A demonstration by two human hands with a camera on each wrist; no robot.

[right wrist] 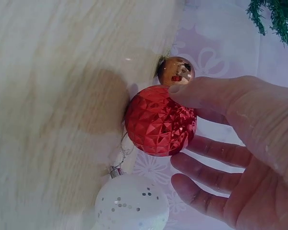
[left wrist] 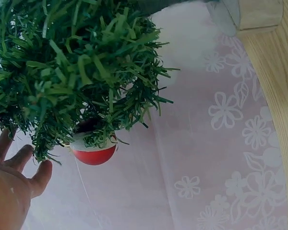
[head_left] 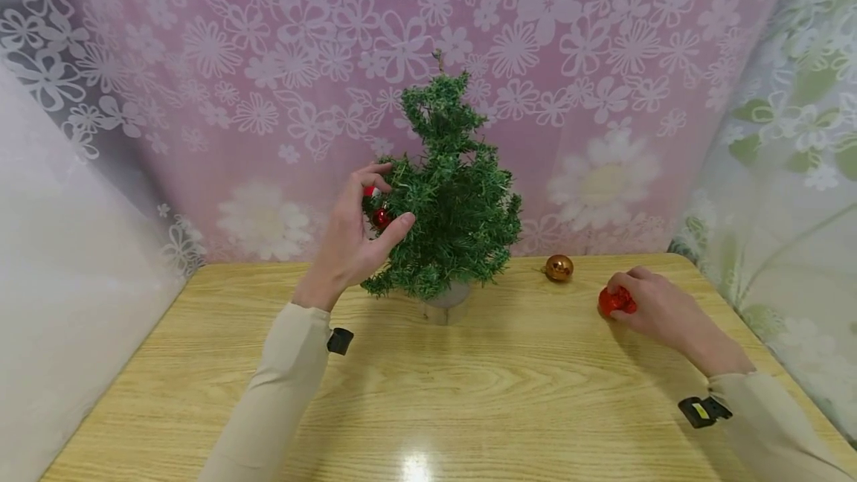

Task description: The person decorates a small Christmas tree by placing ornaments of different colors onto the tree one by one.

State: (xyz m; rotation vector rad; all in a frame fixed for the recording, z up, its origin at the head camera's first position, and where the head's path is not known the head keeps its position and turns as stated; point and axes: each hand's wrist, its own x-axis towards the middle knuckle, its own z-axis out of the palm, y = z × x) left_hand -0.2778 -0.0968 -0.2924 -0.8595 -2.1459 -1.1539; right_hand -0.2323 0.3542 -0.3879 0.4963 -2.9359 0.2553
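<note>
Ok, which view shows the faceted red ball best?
The right wrist view: the faceted red ball is large and central, facets clear. The head view shows it smaller, partly covered by the right hand; the left wrist view doesn't show it.

The tree stands on the table, left of a bauble.

The head view looks forward and down from above the near part of the desk, far enough back to frame both far corners and the flower-patterned curtain beyond the far edge. The left wrist view, rolled sideways, faces that curtain from close beside the artificial Christmas tree, partly shared by all three views. The right wrist view, also rolled, looks low across the desk, very near the faceted red bauble, which the head view shares.
</note>
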